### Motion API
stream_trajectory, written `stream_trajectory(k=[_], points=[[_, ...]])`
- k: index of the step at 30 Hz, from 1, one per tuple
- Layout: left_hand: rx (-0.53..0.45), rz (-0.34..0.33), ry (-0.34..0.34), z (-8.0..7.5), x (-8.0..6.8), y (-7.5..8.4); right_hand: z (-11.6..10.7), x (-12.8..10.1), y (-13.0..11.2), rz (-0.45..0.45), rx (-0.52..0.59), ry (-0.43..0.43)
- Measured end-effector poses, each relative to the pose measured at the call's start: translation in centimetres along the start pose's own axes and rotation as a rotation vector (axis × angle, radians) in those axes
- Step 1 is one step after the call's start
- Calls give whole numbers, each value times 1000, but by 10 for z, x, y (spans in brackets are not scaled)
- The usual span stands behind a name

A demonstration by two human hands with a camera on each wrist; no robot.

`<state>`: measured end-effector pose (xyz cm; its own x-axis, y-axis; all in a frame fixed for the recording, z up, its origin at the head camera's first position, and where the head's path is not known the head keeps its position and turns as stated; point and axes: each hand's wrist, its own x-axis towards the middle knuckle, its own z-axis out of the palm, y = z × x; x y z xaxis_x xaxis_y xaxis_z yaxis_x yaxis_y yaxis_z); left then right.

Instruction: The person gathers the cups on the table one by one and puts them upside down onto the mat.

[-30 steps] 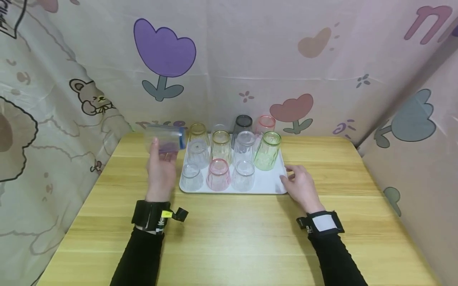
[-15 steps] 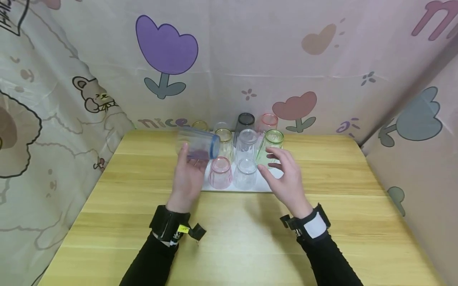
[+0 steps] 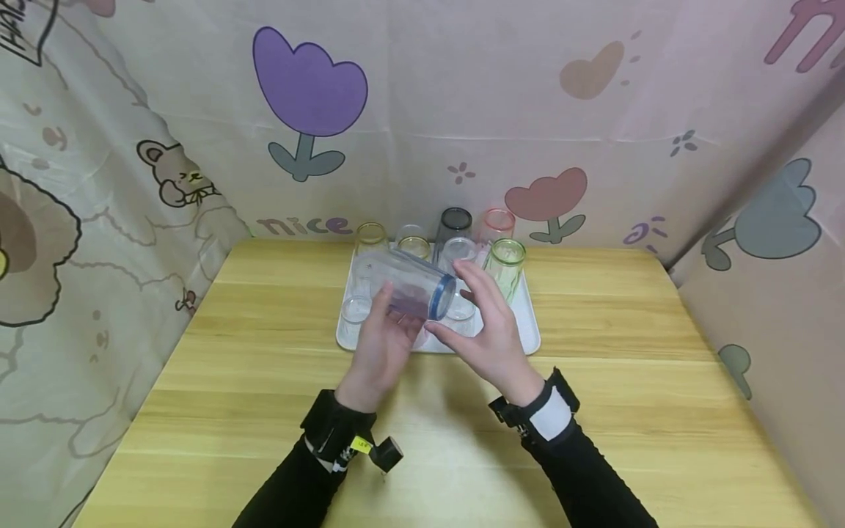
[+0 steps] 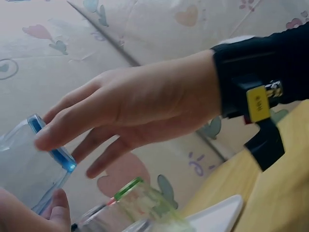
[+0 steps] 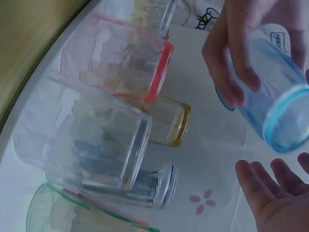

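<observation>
My left hand [image 3: 379, 352] grips a clear glass tumbler [image 3: 409, 282] with a blue ring at one end, its thumb and fingers on the body. The tumbler is tilted well over above the tray, the blue-ringed end toward the right. At that end my right hand [image 3: 491, 337] is spread, thumb below and fingers above the ring. In the right wrist view the right fingertips [image 5: 244, 166] stand a little apart from the tumbler. The left wrist view shows the right index finger [image 4: 53, 135] overlapping the blue ring.
Beneath both hands, a white tray [image 3: 530, 334] carries several glasses, including a green one [image 3: 507, 264], a dark grey one [image 3: 455, 224] and a pink-ringed one [image 5: 116, 63]. The tray rests on a wooden table [image 3: 594, 308]. Patterned cloth [image 3: 422, 88] hangs behind and at both sides.
My left hand has carried the blue-ringed tumbler rightward from beside the tray to over it. My right hand has left the tray's right edge and moved left to the tumbler's blue end.
</observation>
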<state>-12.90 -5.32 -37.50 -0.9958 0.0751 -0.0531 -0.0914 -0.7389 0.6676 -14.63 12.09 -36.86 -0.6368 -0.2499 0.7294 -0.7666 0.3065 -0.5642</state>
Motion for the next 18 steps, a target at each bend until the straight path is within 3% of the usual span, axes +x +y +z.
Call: stream_trajectory(k=[7, 18], points=[[19, -15, -24, 5, -4, -8, 4, -2, -3, -55, -4, 9], [5, -11, -32, 3, -4, -11, 3, -4, -3, -36, 35, 46]])
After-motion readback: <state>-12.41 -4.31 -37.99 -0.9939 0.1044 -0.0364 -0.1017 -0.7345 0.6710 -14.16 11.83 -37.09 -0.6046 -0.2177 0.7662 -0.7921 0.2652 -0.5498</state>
